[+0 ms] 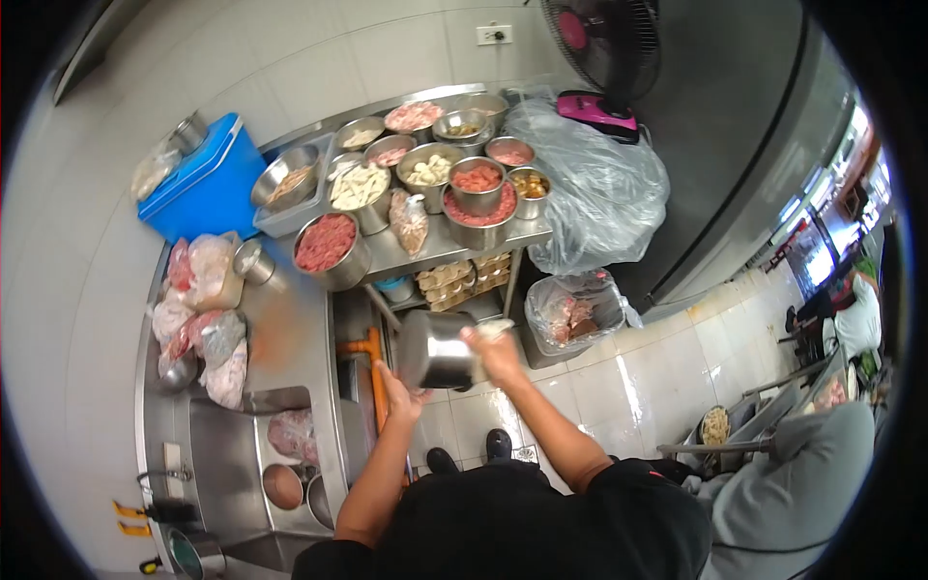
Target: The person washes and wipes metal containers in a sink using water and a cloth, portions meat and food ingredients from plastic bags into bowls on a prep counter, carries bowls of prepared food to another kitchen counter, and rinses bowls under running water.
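Note:
A steel pot (433, 350) is tipped on its side in front of me, above the floor. My left hand (404, 393) supports it from below at its left side, fingers against the metal. At the pot's right side is my right hand (491, 356), closed and somewhat blurred by motion. A pale whitish thing (496, 327) shows at its fingers, too smeared to name. The inside of the pot is turned away from view. Just right of my hands stands a bin (556, 354) lined with clear plastic, with brownish-red scraps in it.
Ahead, a steel table (435, 253) bears several bowls of cut meat, with egg trays (447, 284) underneath. A sink (227, 445) and bagged meat (211, 271) lie left, near a blue cooler (205, 179). On the right are a fridge (735, 135) and a grey-clothed person (802, 493).

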Demonstrator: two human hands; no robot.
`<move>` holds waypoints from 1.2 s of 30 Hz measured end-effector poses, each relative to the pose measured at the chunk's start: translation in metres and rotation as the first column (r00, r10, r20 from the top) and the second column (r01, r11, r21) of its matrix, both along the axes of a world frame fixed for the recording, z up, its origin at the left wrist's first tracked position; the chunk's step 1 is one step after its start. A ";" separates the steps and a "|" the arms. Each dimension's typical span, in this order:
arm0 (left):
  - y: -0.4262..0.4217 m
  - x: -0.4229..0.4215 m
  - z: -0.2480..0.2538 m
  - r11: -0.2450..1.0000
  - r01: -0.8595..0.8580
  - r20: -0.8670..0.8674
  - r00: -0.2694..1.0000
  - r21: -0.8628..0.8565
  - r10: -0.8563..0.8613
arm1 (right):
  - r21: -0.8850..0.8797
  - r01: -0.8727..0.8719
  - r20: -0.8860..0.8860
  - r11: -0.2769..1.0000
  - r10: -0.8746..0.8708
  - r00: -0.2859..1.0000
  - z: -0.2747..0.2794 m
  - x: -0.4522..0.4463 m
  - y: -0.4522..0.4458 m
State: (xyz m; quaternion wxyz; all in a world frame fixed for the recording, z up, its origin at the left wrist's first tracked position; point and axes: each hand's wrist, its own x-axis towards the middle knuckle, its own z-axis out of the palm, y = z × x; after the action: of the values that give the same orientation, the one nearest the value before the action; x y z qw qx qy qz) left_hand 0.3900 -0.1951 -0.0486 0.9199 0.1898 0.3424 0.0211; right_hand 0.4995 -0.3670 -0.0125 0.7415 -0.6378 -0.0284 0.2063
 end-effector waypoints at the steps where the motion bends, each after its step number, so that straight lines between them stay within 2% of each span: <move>1: -0.004 -0.007 0.016 0.916 0.056 -0.007 0.998 0.397 -0.058 | 0.097 0.047 -0.041 0.994 -0.043 0.998 0.018 0.001 -0.004; 2: -0.004 -0.013 0.022 0.680 0.106 -0.043 0.993 0.726 -0.109 | 0.075 0.042 -0.109 0.996 -0.034 0.993 0.003 0.008 -0.010; 3: 0.004 -0.020 0.028 0.340 0.182 -0.059 0.938 0.923 -0.341 | 0.101 0.011 -0.157 0.995 0.004 0.988 -0.002 0.011 -0.012; 4: 0.005 -0.023 0.031 0.350 0.180 -0.062 0.945 0.919 -0.321 | 0.126 -0.017 -0.205 0.992 0.042 0.978 -0.007 0.012 -0.014; 5: 0.003 -0.023 0.044 0.050 0.172 -0.128 0.869 0.984 -0.478 | 0.091 -0.108 -0.243 0.990 0.127 0.962 0.003 0.007 -0.016; 6: 0.000 -0.023 0.057 -0.249 0.105 -0.237 0.771 0.963 -0.591 | 0.084 -0.130 -0.246 0.988 0.147 0.958 0.005 0.003 -0.013; 7: -0.005 -0.025 0.069 -0.243 0.195 -0.305 0.739 0.950 -0.601 | 0.097 -0.190 -0.301 0.977 0.211 0.930 0.006 -0.002 -0.010; 8: -0.001 -0.024 0.067 -0.231 0.202 -0.301 0.755 0.952 -0.582 | 0.112 -0.250 -0.354 0.962 0.274 0.894 0.009 -0.006 -0.006; 10: 0.010 -0.028 0.061 -0.206 0.132 -0.236 0.723 0.970 -0.649 | 0.088 -0.355 -0.395 0.931 0.360 0.845 0.019 -0.001 -0.008; 11: 0.010 -0.031 0.069 -0.243 0.136 -0.262 0.734 0.961 -0.627 | 0.214 -0.346 -0.449 0.914 0.406 0.796 0.012 0.002 -0.006; 12: 0.008 -0.034 0.080 -0.232 0.133 -0.249 0.764 0.964 -0.595 | 0.336 -0.319 -0.500 0.886 0.455 0.737 0.014 0.001 -0.001; 13: 0.007 -0.034 0.087 -0.192 0.124 -0.215 0.786 0.973 -0.579 | 0.346 -0.340 -0.489 0.875 0.477 0.730 0.019 0.003 -0.003; 14: 0.005 -0.035 0.090 -0.151 0.113 -0.180 0.805 0.982 -0.565 | 0.449 -0.325 -0.505 0.832 0.537 0.676 0.018 0.006 0.000; 16: 0.003 -0.033 0.086 -0.001 0.082 -0.071 0.854 0.997 -0.515 | 0.492 -0.254 -0.429 0.832 0.486 0.762 0.037 0.005 0.009; 17: 0.002 -0.032 0.084 0.106 0.087 -0.026 0.878 0.991 -0.479 | 0.530 -0.229 -0.432 0.817 0.492 0.755 0.041 0.006 0.013; 18: -0.002 -0.028 0.078 0.271 0.046 0.076 0.903 0.962 -0.423 | 0.567 -0.199 -0.432 0.800 0.494 0.755 0.050 0.005 0.017; 19: -0.004 -0.028 0.074 0.513 0.046 0.165 0.919 0.857 -0.359 | 0.510 -0.189 -0.375 0.839 0.415 0.829 0.059 -0.002 0.021; 20: -0.007 -0.028 0.081 0.720 0.039 0.235 0.932 0.693 -0.276 | 0.508 -0.183 -0.379 0.842 0.409 0.830 0.064 -0.009 0.021; 21: -0.004 -0.026 0.064 0.826 -0.004 0.276 0.943 0.564 -0.184 | 0.327 -0.290 -0.274 0.899 0.384 0.882 0.067 -0.016 0.018; 22: -0.001 -0.029 0.059 0.888 -0.009 0.240 0.964 0.459 -0.115 | 0.121 -0.358 -0.164 0.926 0.374 0.913 0.065 -0.026 0.014; 24: 0.012 -0.035 0.047 0.974 -0.043 0.178 0.984 0.225 0.002 | -0.227 -0.669 0.042 0.708 0.693 0.719 0.055 -0.032 0.006; 25: 0.021 -0.039 0.037 0.982 -0.038 0.214 0.977 0.184 -0.002 | -0.457 -0.624 0.224 0.634 0.761 0.609 0.061 -0.035 0.002; 26: 0.028 -0.043 0.031 0.990 -0.028 0.246 0.969 0.138 -0.007 | -0.662 -0.506 0.349 0.554 0.824 0.446 0.077 -0.038 0.006; 28: 0.034 -0.050 0.025 0.993 -0.002 0.299 0.954 0.116 -0.033 | -0.668 -0.374 0.546 0.644 0.765 0.342 0.060 -0.018 0.009; 29: 0.030 -0.049 0.030 0.998 -0.019 0.300 0.954 0.057 0.001 | -0.580 -0.312 0.600 0.753 0.653 0.463 0.066 -0.017 0.010; 30: 0.025 -0.050 0.039 0.999 -0.045 0.302 0.952 -0.002 0.044 | -0.495 -0.188 0.688 0.848 0.515 0.512 0.073 -0.017 0.013; 32: 0.013 -0.051 0.053 0.997 -0.014 0.336 0.941 -0.071 0.037 | -0.424 -0.214 0.587 0.880 0.447 0.675 0.082 -0.019 0.020; 33: 0.009 -0.051 0.056 0.991 0.008 0.375 0.926 -0.131 0.042 | -0.370 -0.273 0.586 0.888 0.451 0.673 0.083 -0.023 0.027; 35: 0.003 -0.054 0.055 0.994 -0.021 0.410 0.910 -0.108 0.064 | -0.249 -0.466 0.578 0.849 0.516 0.632 0.068 -0.032 0.044; 36: 0.002 -0.058 0.052 0.996 -0.024 0.433 0.899 -0.087 0.059 | -0.313 -0.569 0.594 0.760 0.624 0.507 0.083 -0.039 0.053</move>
State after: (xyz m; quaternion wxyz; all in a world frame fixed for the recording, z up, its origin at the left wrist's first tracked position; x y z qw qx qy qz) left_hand 0.3321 -0.1928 0.0030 0.9793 0.1363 0.1330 0.0689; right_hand 0.4600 -0.3136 0.0709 0.5375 -0.6457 -0.5014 0.2067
